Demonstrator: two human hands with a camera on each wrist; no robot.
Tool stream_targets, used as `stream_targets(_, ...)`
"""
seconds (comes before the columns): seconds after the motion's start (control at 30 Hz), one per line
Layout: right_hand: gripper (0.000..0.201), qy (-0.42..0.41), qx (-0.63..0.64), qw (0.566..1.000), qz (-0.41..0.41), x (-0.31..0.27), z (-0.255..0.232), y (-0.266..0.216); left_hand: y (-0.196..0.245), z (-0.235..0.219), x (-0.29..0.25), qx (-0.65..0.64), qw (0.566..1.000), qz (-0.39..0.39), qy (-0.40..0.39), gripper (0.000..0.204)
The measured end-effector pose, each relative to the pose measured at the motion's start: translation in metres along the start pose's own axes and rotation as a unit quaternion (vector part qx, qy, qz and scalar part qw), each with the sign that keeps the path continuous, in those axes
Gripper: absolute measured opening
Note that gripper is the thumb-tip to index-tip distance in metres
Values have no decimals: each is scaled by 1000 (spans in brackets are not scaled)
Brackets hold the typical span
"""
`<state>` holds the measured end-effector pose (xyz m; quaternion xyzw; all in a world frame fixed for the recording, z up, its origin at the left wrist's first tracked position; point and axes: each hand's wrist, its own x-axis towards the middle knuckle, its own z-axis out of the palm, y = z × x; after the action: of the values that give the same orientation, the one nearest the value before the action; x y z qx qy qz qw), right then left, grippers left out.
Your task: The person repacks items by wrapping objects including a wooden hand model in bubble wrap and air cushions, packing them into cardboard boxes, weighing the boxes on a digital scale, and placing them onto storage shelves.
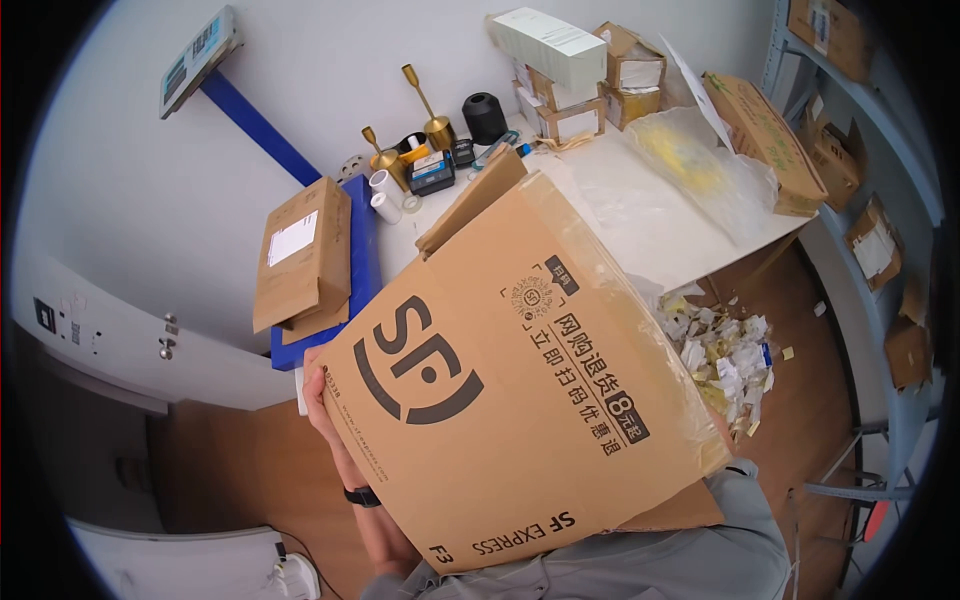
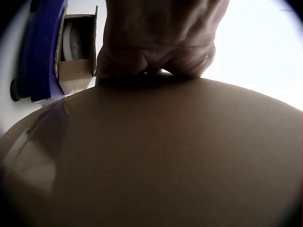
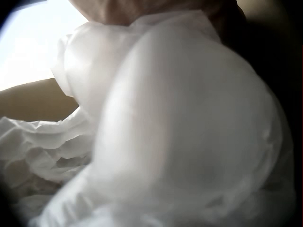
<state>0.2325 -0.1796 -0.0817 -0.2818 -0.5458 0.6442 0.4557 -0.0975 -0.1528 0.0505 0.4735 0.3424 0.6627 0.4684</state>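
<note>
Biggest first, and that's the grey-blue shelving (image 1: 895, 110) over on the right, cartons sitting on its levels. Next comes the white desk (image 1: 640, 225) against the wall, and here, tilted in front of it and reaching down towards the lap, is the large SF Express carton (image 1: 480, 400)! Its printed panel faces up, clear tape runs along the right edge, and one flap sticks up on the desk side.

Over to the left, the blue scale (image 1: 366, 255) carries a smaller brown box (image 1: 330, 235) with a white label, the display raised on its post. At the desk's far right, a long carton leans beside crumpled clear plastic (image 1: 690, 165), and a white box tops the stacked cartons at the back. Down on the floor, just past the big carton, there's a heap of paper scraps (image 1: 725, 360).

Now the hands! The left hand (image 1: 318, 395) is pressed to the large carton's left side; whether those fingers curl or lie straight, I can't tell. The right hand (image 3: 161, 9) is at bunched white plastic wrap (image 3: 180, 109), with cardboard close by, its fingers hidden, so no call on open or gripping.

Smaller still: two brass candlesticks (image 1: 437, 125), a black cylinder (image 1: 485, 118), white rolls (image 1: 385, 207) near the scale, and a black watch (image 1: 362, 496) on the left wrist.
</note>
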Motion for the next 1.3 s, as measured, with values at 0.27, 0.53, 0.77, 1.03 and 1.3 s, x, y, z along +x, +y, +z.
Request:
stream_targets(0.27,35,8,8,1000,-13,7,-12,-5,6,28,7,-21,998,-38,-55,29)
stream_targets(0.53,34,-20,16,999,-22,32,-12,-10,1,21,9,12,998,-28,-49,32)
stream_targets(0.77,34,-41,20,999,-22,52,-9,-12,4,36,9,19,999,-29,28,36)
stream_targets(1.03,33,-38,15,999,-21,56,-20,-18,1,39,15,25,999,-36,25,38)
stream_targets(1.3,33,-41,18,999,-20,56,-26,-22,0,36,16,14,999,-46,0,37)
